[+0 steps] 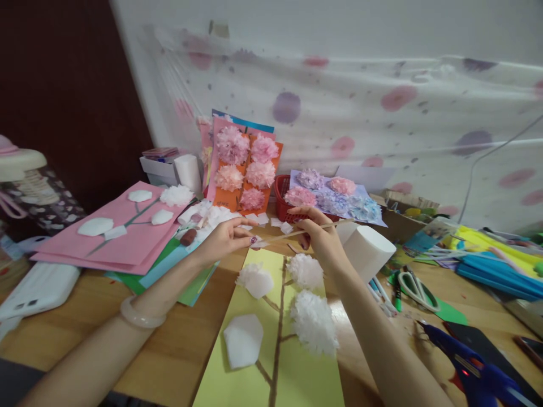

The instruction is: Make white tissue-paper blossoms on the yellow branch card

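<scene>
A thin wooden stick (pixel 280 237) slants between my hands above a yellow sheet (pixel 305 373). My right hand (pixel 320 237) grips its right part between thumb and fingers. At its left end my left hand (pixel 227 240) pinches a small white paper piece (pixel 257 242), which meets the stick's tip. On the yellow sheet runs a brown stem (pixel 278 333) with branches. Fluffy white paper flowers (pixel 314 322) stand along its right side. To the left are a flat white pad (pixel 244 340) and another pad (pixel 258 281) with a partly fluffy edge.
Left lies pink card (pixel 127 249) with white pads. Small white paper squares (pixel 280 225) lie behind my hands, before a red basket (pixel 282 198). A white roll (pixel 369 251), scissors (pixel 418 291) and a blue glue gun (pixel 470 364) are right. Orange flower card (pixel 246 169) leans behind.
</scene>
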`<action>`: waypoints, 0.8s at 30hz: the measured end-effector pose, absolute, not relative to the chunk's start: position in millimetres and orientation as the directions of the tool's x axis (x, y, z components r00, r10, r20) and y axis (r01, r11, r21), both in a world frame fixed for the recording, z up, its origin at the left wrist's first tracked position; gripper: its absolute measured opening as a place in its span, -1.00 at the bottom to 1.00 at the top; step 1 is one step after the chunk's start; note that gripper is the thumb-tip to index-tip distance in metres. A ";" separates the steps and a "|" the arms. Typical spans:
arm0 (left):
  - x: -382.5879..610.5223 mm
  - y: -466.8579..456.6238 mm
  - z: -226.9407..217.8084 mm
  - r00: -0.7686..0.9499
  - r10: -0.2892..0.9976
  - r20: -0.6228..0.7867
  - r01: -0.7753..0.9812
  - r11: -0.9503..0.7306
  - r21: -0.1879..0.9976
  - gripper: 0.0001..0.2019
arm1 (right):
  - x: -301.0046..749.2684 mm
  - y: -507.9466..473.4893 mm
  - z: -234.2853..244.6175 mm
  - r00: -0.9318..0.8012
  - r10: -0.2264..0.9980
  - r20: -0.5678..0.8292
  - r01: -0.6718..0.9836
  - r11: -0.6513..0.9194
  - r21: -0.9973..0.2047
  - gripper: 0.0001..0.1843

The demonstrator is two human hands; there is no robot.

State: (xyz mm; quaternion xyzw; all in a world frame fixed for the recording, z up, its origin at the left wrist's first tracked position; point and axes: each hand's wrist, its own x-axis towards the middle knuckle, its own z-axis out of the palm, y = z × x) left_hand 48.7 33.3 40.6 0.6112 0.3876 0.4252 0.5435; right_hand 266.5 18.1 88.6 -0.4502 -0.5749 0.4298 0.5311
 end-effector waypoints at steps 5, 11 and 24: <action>49.2 31.9 40.8 0.347 0.934 0.089 -0.003 -0.094 0.996 -0.52 | 267.0 18.7 87.6 -0.039 0.972 0.231 0.064 0.233 -0.970 -0.78; 48.1 32.0 40.4 0.396 0.913 0.096 -0.051 -0.082 0.995 -0.48 | 269.3 20.4 91.2 -0.035 0.965 0.259 0.060 0.261 -0.963 -0.79; 49.4 33.3 34.9 0.463 0.880 0.111 -0.019 -0.116 0.993 -0.52 | 269.1 23.7 89.0 -0.049 0.981 0.188 0.055 0.190 -0.980 -0.79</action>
